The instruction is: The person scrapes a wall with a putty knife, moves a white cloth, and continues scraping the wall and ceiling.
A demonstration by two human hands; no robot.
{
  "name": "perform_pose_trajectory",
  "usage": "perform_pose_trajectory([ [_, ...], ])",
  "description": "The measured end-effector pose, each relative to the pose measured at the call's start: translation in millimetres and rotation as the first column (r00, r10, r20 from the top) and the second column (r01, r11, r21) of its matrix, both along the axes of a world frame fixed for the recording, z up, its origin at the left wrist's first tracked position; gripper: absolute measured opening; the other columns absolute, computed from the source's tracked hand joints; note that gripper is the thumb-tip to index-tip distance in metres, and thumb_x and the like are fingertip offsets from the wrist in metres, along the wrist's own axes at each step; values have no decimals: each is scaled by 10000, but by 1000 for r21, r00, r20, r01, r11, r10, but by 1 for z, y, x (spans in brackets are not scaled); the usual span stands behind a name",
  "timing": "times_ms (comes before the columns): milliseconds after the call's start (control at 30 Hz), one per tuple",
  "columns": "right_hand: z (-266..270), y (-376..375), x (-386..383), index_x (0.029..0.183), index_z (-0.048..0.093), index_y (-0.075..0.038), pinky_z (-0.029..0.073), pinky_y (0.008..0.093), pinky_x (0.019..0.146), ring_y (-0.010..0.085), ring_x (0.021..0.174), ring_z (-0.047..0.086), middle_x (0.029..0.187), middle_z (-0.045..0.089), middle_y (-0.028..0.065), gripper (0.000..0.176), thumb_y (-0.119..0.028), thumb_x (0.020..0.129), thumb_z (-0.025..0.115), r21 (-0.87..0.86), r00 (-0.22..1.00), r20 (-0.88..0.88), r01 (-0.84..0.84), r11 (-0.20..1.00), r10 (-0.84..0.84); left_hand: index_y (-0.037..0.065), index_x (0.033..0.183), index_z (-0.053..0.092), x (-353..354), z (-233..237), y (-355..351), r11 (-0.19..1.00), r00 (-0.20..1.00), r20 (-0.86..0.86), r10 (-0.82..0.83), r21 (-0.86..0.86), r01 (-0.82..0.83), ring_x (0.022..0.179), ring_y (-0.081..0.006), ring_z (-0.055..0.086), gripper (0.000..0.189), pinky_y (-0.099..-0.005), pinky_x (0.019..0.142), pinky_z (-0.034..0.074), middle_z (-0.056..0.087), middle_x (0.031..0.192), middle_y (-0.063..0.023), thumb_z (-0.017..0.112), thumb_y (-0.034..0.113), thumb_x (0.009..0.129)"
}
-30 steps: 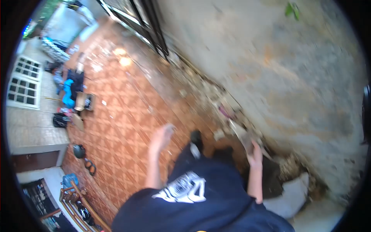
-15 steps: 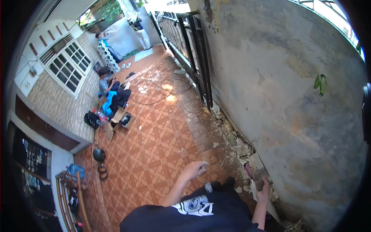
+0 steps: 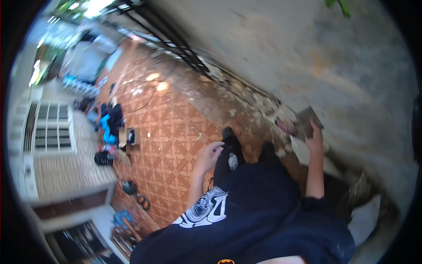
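My right hand [image 3: 314, 137] grips a flat, grey, rectangular scraper [image 3: 307, 122], index finger laid along its face. The scraper is held beside the bare, patchy grey wall [image 3: 281, 57], over the debris along its foot. A pinkish piece [image 3: 285, 127] lies just left of the scraper, and a large pale flake [image 3: 300, 150] is below it. My left hand [image 3: 208, 157] hangs near my thigh, empty, with its fingers loosely curled and apart. A small clear object [image 3: 233, 161] shows against my dark trousers.
Broken plaster and paint flakes [image 3: 259, 103] line the wall's base. Dark metal gate bars [image 3: 169, 37] lean farther along. Patterned tiles [image 3: 169, 132] cover the floor. Across it are a cardboard box [image 3: 125, 140], a seated person [image 3: 93, 115], a helmet [image 3: 129, 187] and sandals [image 3: 143, 202].
The view has swung and tilted, with some blur, so the wall and floor sit differently. My right hand appears higher with the scraper still in it; my left hand stays loosely curled.
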State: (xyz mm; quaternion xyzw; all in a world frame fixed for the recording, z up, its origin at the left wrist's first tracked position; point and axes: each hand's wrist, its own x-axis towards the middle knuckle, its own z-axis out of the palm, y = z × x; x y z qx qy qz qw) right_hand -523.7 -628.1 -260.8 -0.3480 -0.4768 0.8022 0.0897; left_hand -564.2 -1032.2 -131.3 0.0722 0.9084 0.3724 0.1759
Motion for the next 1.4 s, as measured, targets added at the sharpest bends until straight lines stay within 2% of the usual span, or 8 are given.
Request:
perform_pose_trajectory([
  [67, 6, -16, 9, 1191, 475, -46, 428, 298, 848, 189, 971, 545, 1106, 556, 118, 430, 13, 778, 578, 509, 979, 119, -204, 836, 166, 89, 990, 612, -23, -3, -5, 996, 992, 95, -89, -13, 90, 708, -241, 621, 198, -323, 639, 475, 629, 799, -138, 565, 156, 809],
  [133, 30, -37, -11, 1061, 536, -38, 428, 321, 848, 193, 1017, 526, 1071, 564, 92, 302, -180, 808, 619, -375, 858, 267, 512, 773, -439, 85, 991, 610, -48, -15, -16, 990, 980, 145, -137, -19, 141, 698, -230, 623, 197, -319, 638, 474, 630, 791, -139, 563, 150, 811],
  [267, 8, -86, -21, 1024, 542, -44, 453, 323, 815, 201, 930, 565, 1022, 577, 85, 264, -150, 796, 622, -307, 784, 339, 614, 727, -519, 88, 1002, 607, -97, -33, -47, 975, 972, 89, -218, 61, 214, 717, -236, 626, 196, -321, 652, 475, 635, 815, -136, 542, 130, 821],
  [500, -2, -169, -96, 957, 599, 7, 451, 331, 708, 216, 846, 602, 910, 627, 85, 279, -200, 773, 637, 335, 782, 509, 205, 920, -360, 28, 1000, 585, -173, -47, -130, 993, 980, 192, -48, 118, 25, 753, -189, 611, 178, -290, 672, 460, 624, 809, -118, 516, 48, 838],
  [567, 16, -174, -114, 922, 621, 5, 457, 357, 717, 257, 823, 608, 910, 623, 160, 255, -206, 779, 624, 617, 770, 613, -327, 716, -177, 31, 999, 586, -185, -68, -153, 990, 977, 202, -62, 137, 35, 755, -184, 607, 177, -289, 674, 458, 619, 803, -112, 513, 45, 839],
  [933, -4, -135, -154, 958, 635, -13, 461, 353, 717, 330, 798, 598, 934, 620, 150, 229, -165, 792, 587, 724, 704, 690, -678, 131, -169, -25, 1010, 573, -184, -102, -142, 944, 915, 365, 172, 203, -259, 779, -148, 592, 184, -268, 722, 440, 599, 815, -90, 478, 44, 868],
  [1200, -62, -68, -233, 1003, 620, -74, 415, 350, 919, 221, 950, 561, 932, 627, 57, 326, -102, 685, 557, 689, 583, 662, -226, -689, 471, -32, 1019, 572, -112, -126, -98, 805, 790, 322, 521, 122, -580, 780, -124, 567, 194, -246, 730, 436, 595, 842, -83, 471, 63, 883],
  [1400, -98, -14, -284, 865, 614, 45, 377, 425, 948, 281, 929, 555, 889, 620, 145, 257, -99, 667, 538, 346, 237, 874, 310, -885, 425, -30, 1018, 575, -52, -133, -16, 720, 694, 394, 603, 107, -686, 777, -134, 577, 189, -240, 741, 435, 609, 860, -92, 467, 26, 874],
])
